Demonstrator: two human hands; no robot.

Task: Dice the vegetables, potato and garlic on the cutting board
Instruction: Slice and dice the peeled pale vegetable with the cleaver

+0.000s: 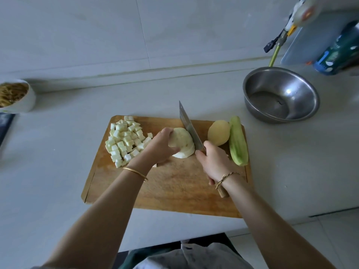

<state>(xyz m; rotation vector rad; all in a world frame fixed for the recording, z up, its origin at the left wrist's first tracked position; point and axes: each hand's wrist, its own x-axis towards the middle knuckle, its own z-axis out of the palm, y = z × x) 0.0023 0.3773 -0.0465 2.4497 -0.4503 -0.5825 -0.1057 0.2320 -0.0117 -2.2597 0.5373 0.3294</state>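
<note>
Two hands work on cutting board (pixel 174 187) at near edge of worktop (pixel 58 152). Curled fingers (pixel 167 131) of left hand (pixel 161 146) hold down pale peeled vegetable (pixel 183 142) at board middle. Tight round knife (pixel 189 129) handle: right hand (pixel 213 162) fingers; blade touches vegetable's right side. Big pile of cubes (pixel 126 138) near board's far left corner. Whole potato (pixel 218 133) just beside green peeled vegetable (pixel 238 141) along board's right edge. Shiny steel bowl (pixel 303 88) on worktop past far right corner.

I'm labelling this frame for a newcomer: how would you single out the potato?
Find the wooden cutting board on the pale counter. At its far right corner two whole vegetables lie side by side. The potato is the rounded yellow one, left of the long pale-green vegetable.
</note>
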